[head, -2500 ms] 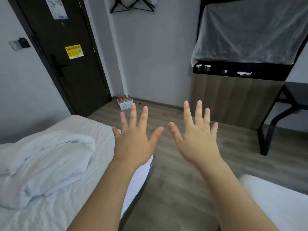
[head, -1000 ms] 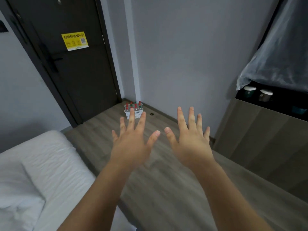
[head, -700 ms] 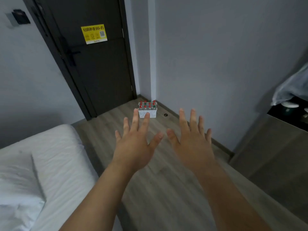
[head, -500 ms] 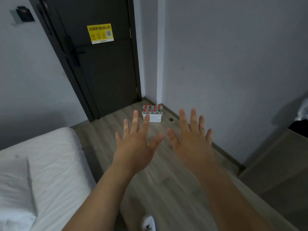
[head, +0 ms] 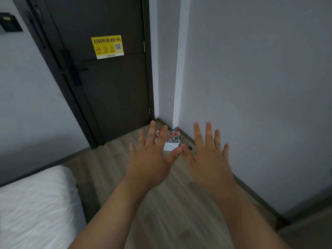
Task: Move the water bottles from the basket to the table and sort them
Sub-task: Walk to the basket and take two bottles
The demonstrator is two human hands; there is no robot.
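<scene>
Water bottles [head: 172, 135] with red and green caps stood in a white basket [head: 171, 146] on the floor by the door, while left hand [head: 150, 161] and right hand [head: 209, 159] hovered spread, holding nothing.

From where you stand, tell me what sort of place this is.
Most likely a hotel or guesthouse bedroom: a bed with white linen stands beside a dark door that bears a yellow Wi-Fi sticker with a QR code.
</scene>
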